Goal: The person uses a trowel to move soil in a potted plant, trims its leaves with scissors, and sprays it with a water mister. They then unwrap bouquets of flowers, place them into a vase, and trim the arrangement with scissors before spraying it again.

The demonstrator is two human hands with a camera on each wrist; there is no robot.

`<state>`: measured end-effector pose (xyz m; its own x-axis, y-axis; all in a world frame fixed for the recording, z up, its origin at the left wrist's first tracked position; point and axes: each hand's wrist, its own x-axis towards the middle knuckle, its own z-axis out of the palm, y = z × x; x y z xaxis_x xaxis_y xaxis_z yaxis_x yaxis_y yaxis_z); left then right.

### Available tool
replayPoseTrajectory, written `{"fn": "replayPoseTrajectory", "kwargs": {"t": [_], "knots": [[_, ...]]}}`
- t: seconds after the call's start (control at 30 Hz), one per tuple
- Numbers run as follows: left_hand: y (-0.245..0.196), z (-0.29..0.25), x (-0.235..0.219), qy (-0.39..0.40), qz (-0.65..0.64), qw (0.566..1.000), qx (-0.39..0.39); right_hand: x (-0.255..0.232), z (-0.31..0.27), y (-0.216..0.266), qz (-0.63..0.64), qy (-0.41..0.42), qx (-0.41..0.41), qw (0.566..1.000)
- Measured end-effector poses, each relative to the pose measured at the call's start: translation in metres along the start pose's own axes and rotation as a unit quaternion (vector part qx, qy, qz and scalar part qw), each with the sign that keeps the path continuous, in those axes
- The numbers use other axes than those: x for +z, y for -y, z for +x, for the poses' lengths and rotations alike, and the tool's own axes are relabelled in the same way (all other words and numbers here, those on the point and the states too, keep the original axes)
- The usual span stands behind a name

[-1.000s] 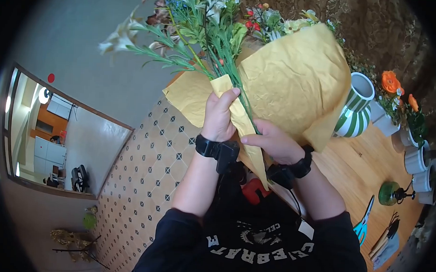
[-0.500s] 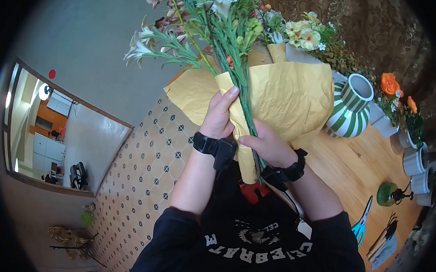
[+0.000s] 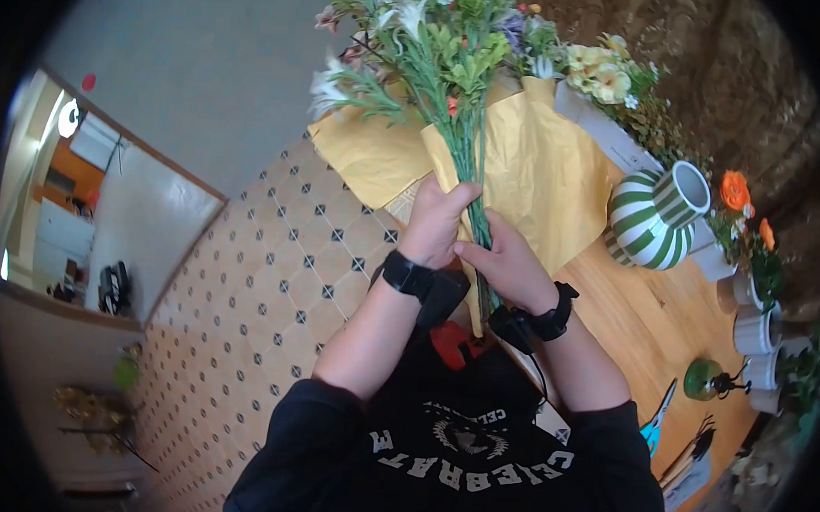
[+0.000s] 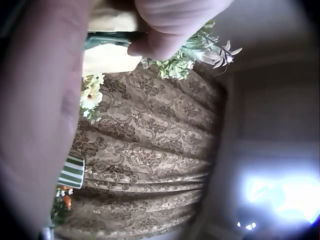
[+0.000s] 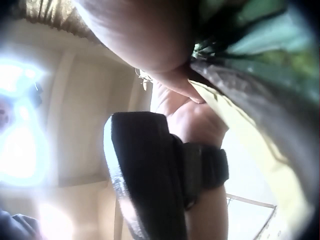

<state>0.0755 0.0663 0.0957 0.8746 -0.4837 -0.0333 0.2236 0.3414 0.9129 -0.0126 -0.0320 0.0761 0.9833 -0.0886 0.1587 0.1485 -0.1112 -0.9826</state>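
A bouquet of mixed flowers [image 3: 437, 47] stands in yellow wrapping paper [image 3: 547, 161], its green stems running down between both hands. The left hand [image 3: 434, 222] grips the stems and a folded paper edge, thumb across the front. Just below and to the right, the right hand [image 3: 512, 265] is curled round the lower stems, its thumb near the left hand. In the left wrist view a thumb [image 4: 157, 45] presses on the stems beside the paper [image 4: 110, 60]. The right wrist view has the paper edge [image 5: 250, 135] next to the hands.
On the wooden table [image 3: 627, 311] at right stand a striped vase [image 3: 645, 225], white flower pots [image 3: 754, 331] and a green spray bottle [image 3: 702, 379]. Scissors [image 3: 656, 422] and thin dark-tipped tools [image 3: 690, 451] lie near its front. Tiled floor [image 3: 272, 277] spreads at left.
The bouquet has become more upright and shifted right with both hands. The raised paper at right has dropped lower and folded in closer to the stems. The head view has shifted.
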Motion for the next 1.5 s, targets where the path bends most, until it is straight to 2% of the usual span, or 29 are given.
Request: {"fn": "replayPoseTrajectory", "kwargs": {"t": [0.03,0.07,0.13,0.17,0.23,0.33,0.37,0.4,0.43,0.5,0.53,0.63,0.7,0.77,0.83,0.9,0.93,1.03,1.07,1.1,1.17,1.2,1.23,1.27,1.3,1.33,1.37,1.4,1.5], "knots": [[0.002,0.002,-0.007,0.000,0.007,1.000,-0.007,0.002,-0.003,0.005,0.040,0.006,0.028,0.999],[0.001,0.002,-0.008,-0.025,0.045,0.998,0.024,0.005,-0.005,0.011,0.079,0.015,0.054,0.995],[0.001,0.007,-0.014,-0.007,-0.007,1.000,0.024,0.014,-0.007,0.013,0.141,0.026,0.120,0.982],[0.003,0.007,-0.018,0.000,-0.031,0.999,0.024,0.018,-0.009,0.003,0.086,0.003,0.126,0.988],[-0.009,0.003,-0.015,0.032,-0.067,0.997,0.019,0.024,-0.010,0.013,0.093,-0.020,0.117,0.988],[-0.011,0.011,-0.022,0.089,-0.106,0.990,0.028,0.029,-0.004,0.037,0.013,-0.051,0.092,0.994],[-0.010,0.013,-0.021,0.105,-0.126,0.986,0.029,0.024,-0.001,0.034,-0.006,-0.033,0.092,0.995],[-0.009,0.013,-0.019,0.098,-0.105,0.988,0.056,0.021,0.002,0.029,-0.055,-0.036,0.065,0.996],[-0.007,0.010,-0.020,0.102,-0.075,0.991,0.042,0.018,0.004,0.024,-0.108,-0.045,0.042,0.992],[-0.006,0.004,-0.019,0.130,-0.021,0.991,0.016,0.017,0.005,0.009,-0.091,-0.076,0.040,0.992],[-0.004,0.003,-0.015,0.123,0.001,0.992,0.033,0.014,0.004,0.006,-0.133,-0.069,0.002,0.989],[-0.006,0.005,-0.015,0.147,0.026,0.989,0.013,0.011,0.002,0.006,-0.125,-0.066,0.000,0.990],[0.003,0.008,-0.013,0.101,0.045,0.993,0.037,0.001,0.005,-0.006,-0.136,-0.063,0.019,0.989],[0.026,0.021,-0.025,0.102,0.062,0.992,0.042,-0.008,0.009,-0.021,-0.107,-0.048,0.073,0.990],[0.023,0.017,-0.034,0.111,0.074,0.990,0.045,-0.013,0.012,-0.027,-0.041,-0.032,0.183,0.982],[0.029,0.011,-0.047,0.010,0.160,0.982,0.101,-0.027,0.017,-0.044,0.035,-0.008,0.335,0.941],[0.029,0.008,-0.062,0.015,0.166,0.981,0.100,-0.031,0.015,-0.053,0.088,-0.016,0.329,0.940],[0.013,-0.016,-0.113,-0.013,0.130,0.991,0.025,-0.042,0.007,-0.064,-0.103,0.010,0.211,0.972],[0.017,-0.022,-0.140,-0.029,0.148,0.989,0.011,-0.036,-0.003,-0.034,-0.204,-0.029,0.173,0.963],[0.023,-0.031,-0.167,-0.059,0.173,0.983,-0.009,-0.041,-0.012,-0.042,-0.270,-0.037,0.118,0.955],[0.056,-0.051,-0.249,-0.076,0.262,0.961,-0.041,-0.043,-0.030,-0.032,-0.336,-0.092,-0.011,0.937],[0.081,-0.066,-0.301,-0.081,0.343,0.933,-0.070,-0.044,-0.039,-0.016,-0.263,-0.102,0.037,0.959],[0.111,-0.086,-0.365,-0.052,0.518,0.847,-0.107,-0.048,-0.047,-0.013,-0.197,-0.085,0.063,0.975],[0.129,-0.116,-0.398,-0.049,0.629,0.761,-0.150,-0.055,-0.059,-0.010,-0.131,-0.078,0.089,0.984],[0.178,-0.154,-0.475,0.059,0.616,0.785,-0.035,-0.064,-0.074,-0.009,-0.063,-0.074,0.112,0.989],[0.225,-0.202,-0.553,0.107,0.573,0.780,-0.229,-0.069,-0.088,-0.011,-0.074,-0.071,0.120,0.988],[0.220,-0.248,-0.526,0.140,0.727,0.616,-0.269,-0.072,-0.100,-0.015,-0.082,-0.059,0.124,0.987],[0.216,-0.284,-0.502,0.137,0.726,0.578,-0.347,-0.075,-0.111,-0.021,-0.091,-0.043,0.136,0.986],[0.222,-0.328,-0.447,0.075,0.640,0.628,-0.437,-0.079,-0.137,-0.037,0.013,-0.027,0.228,0.973]]}}
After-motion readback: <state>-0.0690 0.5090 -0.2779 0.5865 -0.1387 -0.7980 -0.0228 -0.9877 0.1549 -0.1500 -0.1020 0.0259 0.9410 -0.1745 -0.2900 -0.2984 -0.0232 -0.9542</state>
